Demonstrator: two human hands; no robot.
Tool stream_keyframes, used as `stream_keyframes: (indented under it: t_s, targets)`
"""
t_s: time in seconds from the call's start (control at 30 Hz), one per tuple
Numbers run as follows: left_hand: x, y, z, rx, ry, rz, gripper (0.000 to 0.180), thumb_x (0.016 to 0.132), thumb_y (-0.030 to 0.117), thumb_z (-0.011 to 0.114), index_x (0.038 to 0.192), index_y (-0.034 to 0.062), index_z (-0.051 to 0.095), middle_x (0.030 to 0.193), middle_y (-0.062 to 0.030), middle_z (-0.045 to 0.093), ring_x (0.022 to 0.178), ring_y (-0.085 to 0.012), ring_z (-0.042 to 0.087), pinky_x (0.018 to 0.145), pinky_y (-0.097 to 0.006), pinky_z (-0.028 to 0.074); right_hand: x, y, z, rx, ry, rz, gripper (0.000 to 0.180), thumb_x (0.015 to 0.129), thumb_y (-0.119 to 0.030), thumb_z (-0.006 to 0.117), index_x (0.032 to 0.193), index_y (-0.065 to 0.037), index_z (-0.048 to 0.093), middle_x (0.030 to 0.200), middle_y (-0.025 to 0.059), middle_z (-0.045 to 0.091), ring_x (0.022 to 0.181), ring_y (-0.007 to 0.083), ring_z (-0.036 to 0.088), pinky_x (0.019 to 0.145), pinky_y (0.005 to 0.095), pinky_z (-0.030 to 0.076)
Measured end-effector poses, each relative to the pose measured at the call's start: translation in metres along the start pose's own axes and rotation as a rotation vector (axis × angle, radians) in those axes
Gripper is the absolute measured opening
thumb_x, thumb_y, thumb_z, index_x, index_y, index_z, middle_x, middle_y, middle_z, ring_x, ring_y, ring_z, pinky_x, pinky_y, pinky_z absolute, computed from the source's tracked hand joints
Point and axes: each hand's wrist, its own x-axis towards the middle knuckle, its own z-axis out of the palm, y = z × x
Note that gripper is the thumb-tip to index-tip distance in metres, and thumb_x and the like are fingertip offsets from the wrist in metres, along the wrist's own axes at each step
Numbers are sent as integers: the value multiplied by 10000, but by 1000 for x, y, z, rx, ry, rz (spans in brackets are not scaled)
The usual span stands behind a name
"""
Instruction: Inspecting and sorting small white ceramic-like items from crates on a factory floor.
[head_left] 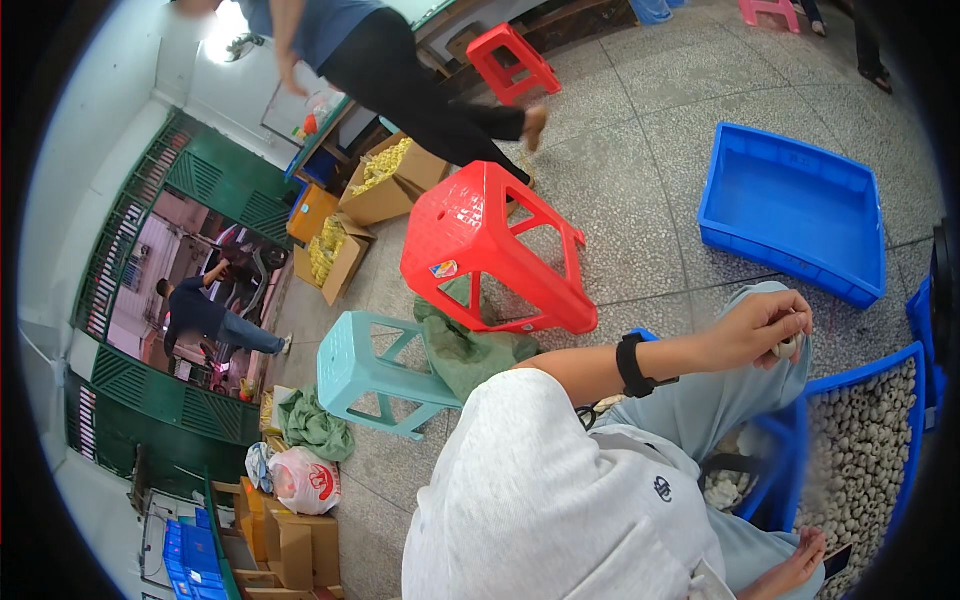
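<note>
My left hand (770,328), with a black watch on its wrist, is raised over my knee. Its fingers are closed around a small pale round piece (788,347). Low in the picture, my right hand (796,568) is by the near edge of a blue crate (917,385) filled with small grey-beige round pieces (862,450). The right fingers are curled; what they hold is hard to make out. A dark flat object (838,562) lies just beyond their tips. Between my legs, a blue bin (785,470) holds whitish pieces (725,490), partly hidden by a dark blurred shape.
A large blue crate (790,200) stands on the floor ahead. To my left are a red stool (465,215), a turquoise stool (350,365) and green cloth (470,350). Cardboard boxes (350,265) hold yellow packs. One person (400,75) walks past; another (205,310) stands at the doorway.
</note>
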Motion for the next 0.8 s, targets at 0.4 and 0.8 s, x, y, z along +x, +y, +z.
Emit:
stream_keyframes:
  t_s: [0.4,0.8]
  targets:
    - [-2,-17,7,43,-137,44,207,858,250,572,863,43,586,712,5,562,568,-47,500,519,-193,419,8,7,-1,18,-10,-43,311,897,-176,493,931,124,568,851,197,590,770,238,570,740,314,487]
    - [5,-44,48,-114,-279,-220,196,869,265,554,878,70,575,752,7,589,641,-24,487,510,-180,374,-6,42,-18,-4,58,-28,247,894,-207,508,935,32,552,857,80,566,780,149,546,769,271,455]
